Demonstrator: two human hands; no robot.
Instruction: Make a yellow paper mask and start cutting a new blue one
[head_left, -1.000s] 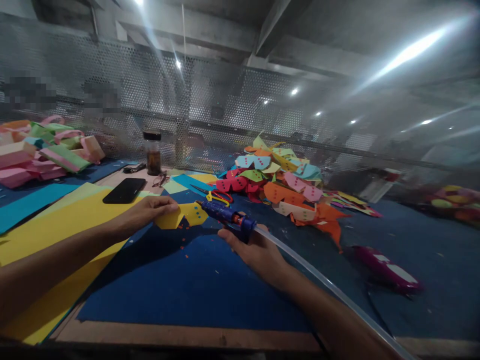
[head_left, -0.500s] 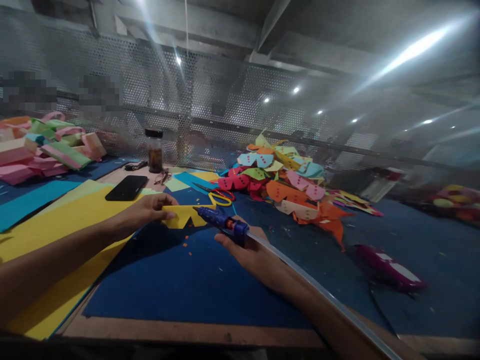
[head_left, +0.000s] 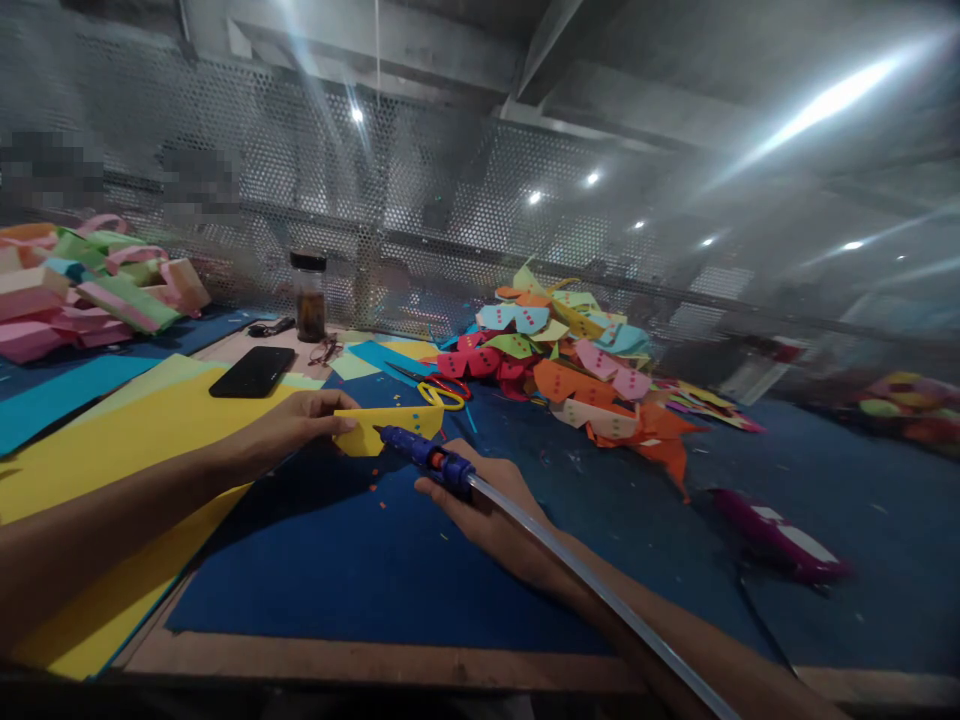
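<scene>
"One black phone [head_left: 252, 372]; next?"
"Left hand [head_left: 309, 417] pinches one yellow paper piece [head_left: 360, 436] over the blue mat [head_left: 360, 565]."
"Then?"
"One blue glue gun [head_left: 410, 447], nozzle at that paper, gripped in the right hand [head_left: 487, 524], apart from the left."
"Labels?"
"One purple object [head_left: 742, 514], white patches [head_left: 811, 547]; any lettering too blurred to read."

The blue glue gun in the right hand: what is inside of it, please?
Inside the glue gun, a small red part shows through an opening. A translucent stick projects from the rear. The rest inside is covered.
</scene>
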